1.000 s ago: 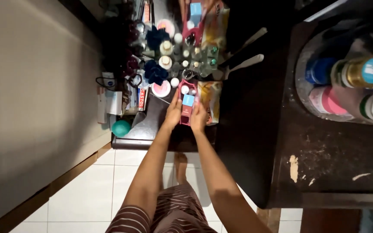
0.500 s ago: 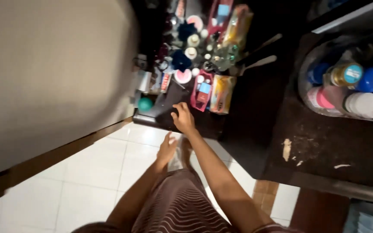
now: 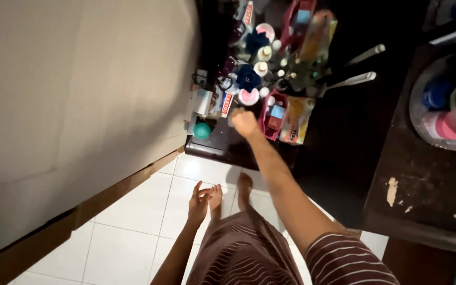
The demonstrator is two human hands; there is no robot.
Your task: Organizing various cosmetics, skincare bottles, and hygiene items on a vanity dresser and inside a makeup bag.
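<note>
Dark dresser top, cluttered at its far side; cream wall left, white tiled floor near. Your right hand is fisted above it, just left of the red tray. Your left hand hangs low, fingers loosely spread.

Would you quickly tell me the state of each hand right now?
Left hand: open, empty, hanging above the white tiled floor.
Right hand: closed; contents cannot be told.

The right hand is motion-blurred, so whether its fingers grip anything cannot be told.
</note>
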